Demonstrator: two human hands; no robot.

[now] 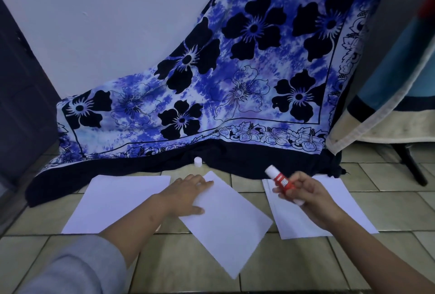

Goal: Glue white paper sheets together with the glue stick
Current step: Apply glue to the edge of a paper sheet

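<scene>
Three white paper sheets lie on the tiled floor. The middle sheet [231, 227] is turned at an angle, and my left hand [188, 193] presses flat on its upper left part with straight fingers. A second sheet [113, 202] lies to the left and a third sheet [343, 213] to the right. My right hand [306, 196] grips a red and white glue stick [281, 181], uncapped, tip pointing up and left, held in the air above the right sheet. The white cap [198, 161] stands on the floor beyond the middle sheet.
A blue floral cloth [235, 81] hangs down the wall and pools on the floor just behind the sheets. A blanket-draped piece of furniture [388, 105] with a dark leg [412, 164] stands at the right. A dark door or cabinet [21, 95] is at the left.
</scene>
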